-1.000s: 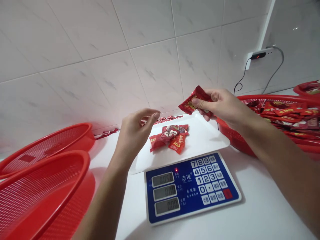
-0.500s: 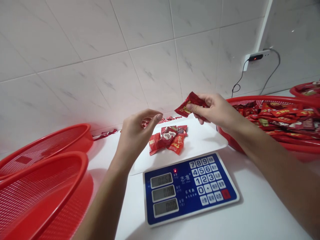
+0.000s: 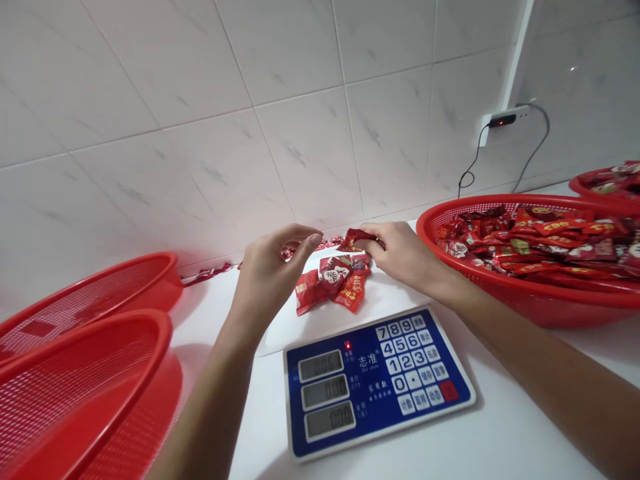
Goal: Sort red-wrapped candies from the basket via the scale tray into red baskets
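A blue-faced digital scale (image 3: 375, 380) with a white weighing pan (image 3: 395, 293) sits on the white counter. A small pile of red candy packets (image 3: 333, 283) lies on the pan. My right hand (image 3: 400, 253) pinches one red candy packet (image 3: 356, 239) just above the back of the pile. My left hand (image 3: 267, 273) hovers at the pan's left edge with its fingers curled toward the thumb and nothing visible in them.
A large red mesh basket (image 3: 525, 293) full of red candy packets stands at the right, another (image 3: 607, 180) behind it. Two red mesh baskets (image 3: 85, 373) lie at the left. A charger and cable (image 3: 500, 123) hang on the tiled wall.
My right hand has moved left and down with the red packet, from above the pan's right side to just over the pile. My left hand has barely moved.
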`<action>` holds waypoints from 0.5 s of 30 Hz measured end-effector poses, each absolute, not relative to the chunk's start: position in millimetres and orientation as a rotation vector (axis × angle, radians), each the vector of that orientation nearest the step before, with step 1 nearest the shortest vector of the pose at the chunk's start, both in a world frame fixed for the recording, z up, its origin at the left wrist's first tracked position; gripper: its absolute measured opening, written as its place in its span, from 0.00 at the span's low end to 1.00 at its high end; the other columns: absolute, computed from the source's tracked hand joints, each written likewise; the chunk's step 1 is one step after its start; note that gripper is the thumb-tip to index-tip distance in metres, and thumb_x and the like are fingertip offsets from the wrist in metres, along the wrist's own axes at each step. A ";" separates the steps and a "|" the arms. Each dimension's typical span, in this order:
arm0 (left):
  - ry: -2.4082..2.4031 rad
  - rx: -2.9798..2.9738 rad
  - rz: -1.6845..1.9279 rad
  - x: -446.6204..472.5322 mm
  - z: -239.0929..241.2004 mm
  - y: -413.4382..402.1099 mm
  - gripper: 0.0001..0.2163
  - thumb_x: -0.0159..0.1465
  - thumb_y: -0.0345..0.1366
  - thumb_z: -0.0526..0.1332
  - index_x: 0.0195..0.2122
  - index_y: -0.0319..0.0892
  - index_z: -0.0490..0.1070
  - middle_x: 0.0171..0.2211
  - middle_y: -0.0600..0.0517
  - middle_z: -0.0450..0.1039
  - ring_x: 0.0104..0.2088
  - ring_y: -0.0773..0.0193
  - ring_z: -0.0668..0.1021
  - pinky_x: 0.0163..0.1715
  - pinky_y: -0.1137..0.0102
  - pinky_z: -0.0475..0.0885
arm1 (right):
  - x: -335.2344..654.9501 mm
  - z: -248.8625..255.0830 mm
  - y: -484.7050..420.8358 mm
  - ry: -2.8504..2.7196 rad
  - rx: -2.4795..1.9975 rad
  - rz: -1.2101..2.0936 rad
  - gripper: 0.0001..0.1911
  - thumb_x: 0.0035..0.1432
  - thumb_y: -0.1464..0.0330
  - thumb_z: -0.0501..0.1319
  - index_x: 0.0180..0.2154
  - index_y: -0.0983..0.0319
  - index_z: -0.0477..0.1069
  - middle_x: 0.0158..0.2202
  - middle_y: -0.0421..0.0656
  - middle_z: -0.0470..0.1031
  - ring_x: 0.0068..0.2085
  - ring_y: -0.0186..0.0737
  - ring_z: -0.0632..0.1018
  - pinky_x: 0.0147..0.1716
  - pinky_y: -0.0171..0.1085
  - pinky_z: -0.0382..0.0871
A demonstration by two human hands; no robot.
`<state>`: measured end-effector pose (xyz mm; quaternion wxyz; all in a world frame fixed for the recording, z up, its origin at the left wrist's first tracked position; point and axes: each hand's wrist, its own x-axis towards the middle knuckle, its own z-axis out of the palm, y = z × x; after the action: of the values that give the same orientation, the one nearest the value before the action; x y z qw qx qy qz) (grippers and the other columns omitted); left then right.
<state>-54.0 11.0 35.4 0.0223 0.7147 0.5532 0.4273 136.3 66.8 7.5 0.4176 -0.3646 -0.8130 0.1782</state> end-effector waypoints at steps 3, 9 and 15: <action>1.706 2.210 1.322 -54.1 35.1 10.9 0.11 0.64 0.46 0.61 0.37 0.46 0.78 0.37 0.51 0.81 0.39 0.59 0.80 0.41 0.67 0.71 | 133.8 3.7 66.1 -2.062 -0.885 0.382 0.19 0.58 0.78 0.53 0.44 0.60 0.79 0.44 0.46 0.80 0.44 0.43 0.78 0.44 0.40 0.68; 1.693 2.216 1.324 -53.8 35.4 11.7 0.11 0.64 0.46 0.61 0.37 0.46 0.78 0.37 0.51 0.81 0.40 0.59 0.80 0.42 0.67 0.71 | 139.5 6.4 57.6 -2.192 -0.954 0.353 0.34 0.54 0.65 0.66 0.62 0.64 0.65 0.43 0.51 0.79 0.42 0.49 0.78 0.38 0.42 0.70; 1.685 2.239 1.314 -51.4 34.6 11.1 0.10 0.65 0.45 0.61 0.36 0.46 0.78 0.37 0.51 0.81 0.39 0.59 0.80 0.41 0.66 0.72 | 149.3 30.4 41.9 -2.107 -1.054 0.267 0.41 0.51 0.64 0.69 0.64 0.66 0.62 0.42 0.50 0.78 0.41 0.47 0.77 0.40 0.42 0.69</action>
<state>-51.4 11.1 34.6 0.0235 0.7233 0.5442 0.4244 149.3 41.9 30.4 0.3758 -0.4119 -0.8236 0.1042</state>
